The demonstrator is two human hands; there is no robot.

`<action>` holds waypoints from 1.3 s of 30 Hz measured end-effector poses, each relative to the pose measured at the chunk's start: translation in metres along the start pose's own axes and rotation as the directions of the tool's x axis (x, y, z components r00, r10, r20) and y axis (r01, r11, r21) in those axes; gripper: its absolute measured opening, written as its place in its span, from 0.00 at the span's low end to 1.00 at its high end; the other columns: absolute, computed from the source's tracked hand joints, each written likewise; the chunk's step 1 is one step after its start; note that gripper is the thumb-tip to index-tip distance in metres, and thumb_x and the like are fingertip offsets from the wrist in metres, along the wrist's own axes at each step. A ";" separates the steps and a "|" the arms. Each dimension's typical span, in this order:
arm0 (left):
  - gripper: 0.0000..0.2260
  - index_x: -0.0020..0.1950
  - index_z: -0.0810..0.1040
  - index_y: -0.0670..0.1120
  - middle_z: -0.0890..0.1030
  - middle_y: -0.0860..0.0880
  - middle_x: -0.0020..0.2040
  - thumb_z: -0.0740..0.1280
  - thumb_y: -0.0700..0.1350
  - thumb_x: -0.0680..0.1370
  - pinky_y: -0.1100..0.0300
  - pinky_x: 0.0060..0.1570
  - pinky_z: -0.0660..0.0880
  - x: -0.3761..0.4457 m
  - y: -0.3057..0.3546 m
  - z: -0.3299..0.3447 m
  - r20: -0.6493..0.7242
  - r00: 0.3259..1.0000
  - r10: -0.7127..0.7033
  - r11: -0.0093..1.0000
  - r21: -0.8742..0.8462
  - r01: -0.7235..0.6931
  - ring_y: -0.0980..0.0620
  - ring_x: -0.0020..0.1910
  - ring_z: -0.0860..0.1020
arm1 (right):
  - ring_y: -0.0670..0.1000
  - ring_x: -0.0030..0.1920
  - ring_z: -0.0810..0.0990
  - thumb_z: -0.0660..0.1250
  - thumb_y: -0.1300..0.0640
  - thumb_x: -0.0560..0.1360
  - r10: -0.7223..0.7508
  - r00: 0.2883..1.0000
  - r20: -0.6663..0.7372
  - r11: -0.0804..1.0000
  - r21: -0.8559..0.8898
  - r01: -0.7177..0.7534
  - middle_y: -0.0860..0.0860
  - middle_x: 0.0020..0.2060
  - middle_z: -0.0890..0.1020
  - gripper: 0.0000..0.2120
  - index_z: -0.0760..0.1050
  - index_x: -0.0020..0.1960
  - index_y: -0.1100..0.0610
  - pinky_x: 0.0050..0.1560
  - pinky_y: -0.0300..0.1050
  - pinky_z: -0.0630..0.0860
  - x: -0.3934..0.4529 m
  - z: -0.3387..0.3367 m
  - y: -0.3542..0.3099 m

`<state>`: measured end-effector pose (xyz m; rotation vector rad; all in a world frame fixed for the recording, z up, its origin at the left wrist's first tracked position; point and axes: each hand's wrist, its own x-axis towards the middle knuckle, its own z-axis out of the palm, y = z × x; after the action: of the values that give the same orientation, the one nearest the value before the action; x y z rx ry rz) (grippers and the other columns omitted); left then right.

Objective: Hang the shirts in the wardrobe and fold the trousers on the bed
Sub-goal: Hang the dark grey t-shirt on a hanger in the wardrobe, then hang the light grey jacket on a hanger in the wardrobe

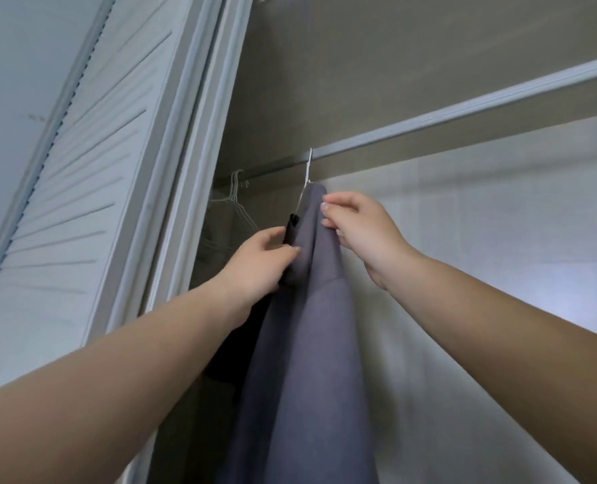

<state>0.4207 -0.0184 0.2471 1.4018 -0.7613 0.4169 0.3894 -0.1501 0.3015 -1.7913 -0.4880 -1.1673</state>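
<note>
A grey-purple shirt [311,326] hangs on a white wire hanger [307,176] whose hook is over the wardrobe rail [464,113]. My left hand [258,263] grips the shirt's left shoulder, with a dark garment [230,351] just behind it. My right hand [360,232] pinches the fabric at the shirt's right shoulder near the collar. Both arms reach upward into the wardrobe.
A white louvred wardrobe door [91,176] stands open at the left beside the door frame [199,151]. Several empty white wire hangers [236,197] hang further left on the rail. The pale back wall [482,246] of the wardrobe lies behind the shirt.
</note>
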 end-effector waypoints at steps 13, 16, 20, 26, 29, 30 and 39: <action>0.15 0.62 0.75 0.51 0.82 0.49 0.56 0.70 0.45 0.76 0.51 0.58 0.77 -0.191 0.034 -0.075 -0.206 0.946 -0.250 0.955 0.107 0.275 0.53 0.54 0.81 | 0.38 0.54 0.72 0.65 0.55 0.77 -0.289 0.888 0.358 0.940 -0.068 0.334 0.42 0.54 0.77 0.09 0.73 0.57 0.48 0.47 0.21 0.65 -0.151 0.051 -0.046; 0.14 0.63 0.75 0.49 0.83 0.50 0.55 0.67 0.42 0.78 0.50 0.59 0.76 -0.234 0.054 -0.105 -0.309 0.910 -0.277 0.942 0.100 0.320 0.54 0.56 0.80 | 0.40 0.56 0.73 0.65 0.56 0.77 -0.277 0.851 0.446 0.960 0.086 0.268 0.44 0.55 0.77 0.10 0.74 0.59 0.51 0.50 0.26 0.66 -0.185 0.086 -0.073; 0.13 0.64 0.75 0.48 0.83 0.51 0.54 0.65 0.41 0.79 0.51 0.59 0.76 -0.294 0.081 -0.148 -0.481 0.838 -0.256 0.927 0.123 0.354 0.54 0.56 0.80 | 0.41 0.53 0.76 0.66 0.56 0.76 -0.298 0.807 0.510 0.948 0.254 0.189 0.44 0.52 0.79 0.08 0.74 0.54 0.49 0.53 0.32 0.69 -0.231 0.130 -0.114; 0.11 0.61 0.75 0.49 0.83 0.51 0.54 0.64 0.40 0.79 0.52 0.57 0.76 -0.411 0.133 -0.212 -0.700 0.686 -0.197 0.884 0.177 0.433 0.54 0.55 0.80 | 0.37 0.49 0.76 0.67 0.57 0.75 -0.372 0.690 0.621 0.878 0.476 0.045 0.39 0.46 0.78 0.08 0.74 0.52 0.48 0.47 0.22 0.67 -0.321 0.188 -0.188; 0.12 0.62 0.75 0.49 0.82 0.50 0.54 0.64 0.40 0.79 0.55 0.54 0.76 -0.485 0.167 -0.242 -0.788 0.596 -0.152 0.851 0.203 0.485 0.54 0.54 0.80 | 0.35 0.50 0.76 0.67 0.58 0.75 -0.409 0.620 0.670 0.823 0.564 -0.066 0.39 0.47 0.79 0.08 0.75 0.52 0.48 0.47 0.21 0.67 -0.376 0.211 -0.239; 0.12 0.61 0.75 0.49 0.82 0.51 0.54 0.64 0.39 0.79 0.55 0.52 0.76 -0.510 0.178 -0.250 -0.816 0.561 -0.136 0.842 0.203 0.499 0.54 0.53 0.80 | 0.35 0.50 0.77 0.67 0.58 0.75 -0.421 0.595 0.684 0.803 0.586 -0.105 0.40 0.47 0.79 0.08 0.75 0.52 0.49 0.50 0.24 0.68 -0.394 0.217 -0.255; 0.13 0.61 0.74 0.47 0.81 0.52 0.50 0.65 0.37 0.78 0.58 0.46 0.74 -0.782 0.304 -0.289 -0.979 0.199 0.053 0.710 0.177 0.681 0.56 0.46 0.78 | 0.43 0.51 0.79 0.68 0.61 0.75 -0.607 0.277 0.744 0.638 0.665 -0.388 0.45 0.47 0.80 0.09 0.74 0.51 0.49 0.56 0.34 0.73 -0.603 0.243 -0.442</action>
<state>-0.2670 0.4432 -0.0718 1.4748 0.8539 1.0893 -0.0908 0.3664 -0.0444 -1.4049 -1.6335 0.3847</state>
